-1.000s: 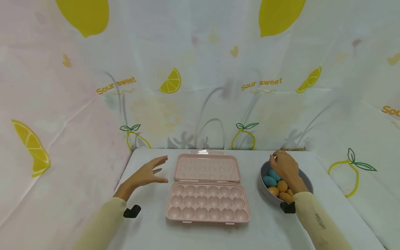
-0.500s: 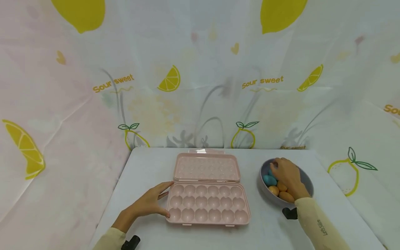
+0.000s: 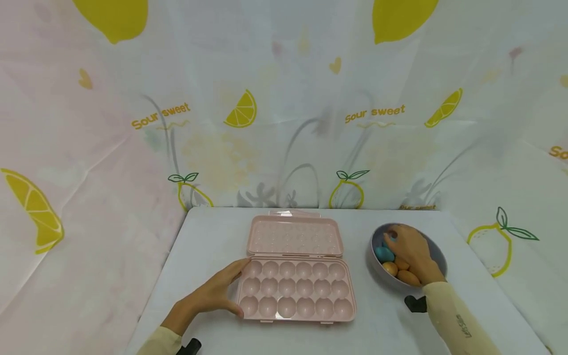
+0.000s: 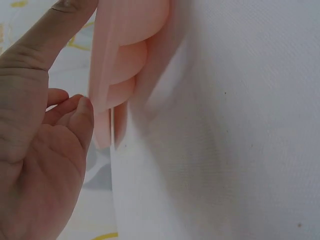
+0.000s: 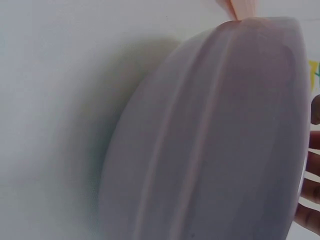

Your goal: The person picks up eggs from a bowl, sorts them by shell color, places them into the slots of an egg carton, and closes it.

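A pink plastic egg box [image 3: 296, 288] lies unfolded on the table, its lid [image 3: 295, 236] tipped back behind a base of bare round hollows. My left hand [image 3: 217, 292] grips the base's left end, thumb at the near corner and fingers at the far one; in the left wrist view the fingertips [image 4: 84, 106] meet its edge. My right hand [image 3: 407, 246] reaches down into a grey-purple bowl [image 3: 377, 266] at the right, fingers over a blue egg [image 3: 384, 254] and brown eggs [image 3: 408, 278]. I cannot tell whether it holds an egg, since the hand hides what is beneath it.
The white table [image 3: 213, 231] runs back to a lemon-print cloth [image 3: 293, 123] that also hangs at both sides. In the right wrist view the bowl's tall outer wall [image 5: 210, 130] fills much of the frame. Clear clasp plastic [image 3: 295, 213] juts from the lid's back edge.
My left hand has come nearer and to the right, from above the table onto the egg box's left end. My right hand has sunk lower into the bowl.
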Motion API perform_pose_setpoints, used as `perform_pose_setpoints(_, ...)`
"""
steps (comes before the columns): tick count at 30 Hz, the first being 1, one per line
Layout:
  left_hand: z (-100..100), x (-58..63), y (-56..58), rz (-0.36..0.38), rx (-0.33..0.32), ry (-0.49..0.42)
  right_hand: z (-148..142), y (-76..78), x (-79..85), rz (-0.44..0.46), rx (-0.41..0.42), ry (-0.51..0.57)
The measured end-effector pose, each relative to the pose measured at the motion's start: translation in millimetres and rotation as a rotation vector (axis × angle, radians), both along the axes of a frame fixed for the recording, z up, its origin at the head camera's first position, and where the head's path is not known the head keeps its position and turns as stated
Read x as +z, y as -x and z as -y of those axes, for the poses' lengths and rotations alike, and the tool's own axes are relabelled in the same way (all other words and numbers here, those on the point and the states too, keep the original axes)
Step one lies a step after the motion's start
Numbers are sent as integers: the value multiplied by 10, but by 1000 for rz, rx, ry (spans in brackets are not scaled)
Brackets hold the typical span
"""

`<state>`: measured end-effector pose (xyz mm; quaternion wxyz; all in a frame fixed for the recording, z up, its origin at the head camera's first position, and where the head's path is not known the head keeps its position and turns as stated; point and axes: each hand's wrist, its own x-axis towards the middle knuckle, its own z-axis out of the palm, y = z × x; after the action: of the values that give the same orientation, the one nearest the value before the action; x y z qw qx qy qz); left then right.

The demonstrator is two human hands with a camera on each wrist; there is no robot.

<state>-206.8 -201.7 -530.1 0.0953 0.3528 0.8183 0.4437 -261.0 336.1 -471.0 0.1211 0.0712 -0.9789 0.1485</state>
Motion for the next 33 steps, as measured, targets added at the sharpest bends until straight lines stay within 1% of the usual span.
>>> perform_pose_setpoints(5, -15, 9, -9, 23, 15, -1, -24, -59, 44, 88, 15, 16)
perform_pose_setpoints(8, -7, 1, -10, 23, 22, 15, -65, -116, 73, 149, 17, 28)
perform_pose_setpoints(12, 12, -12, -28, -6, 34, 72, -159, -161, 86, 190, 49, -13)
perform_pose_setpoints(15, 25, -19, -38, -13, 29, 87, -208, -178, 93, 205, 74, -45)
perform_pose_setpoints(18, 33, -29, -38, 3, 10, 46, -219, -199, 98, 255, 79, -30)
perform_pose_setpoints(21, 41, -50, -37, 19, -7, -12, -200, -225, 89, 312, 59, 3)
perform_pose_setpoints(23, 44, -62, -39, 31, -11, -45, -191, -233, 91, 330, 51, 15)
perform_pose_setpoints(26, 34, -60, -56, 28, 0, -56, -171, -239, 84, 358, 33, 25)
perform_pose_setpoints(29, 6, -13, -90, 30, 16, -60, -165, -236, 68, 388, 25, 40)
perform_pose_setpoints(33, -41, 103, -139, 45, 18, -70, -166, -238, 20, 437, 8, 76)
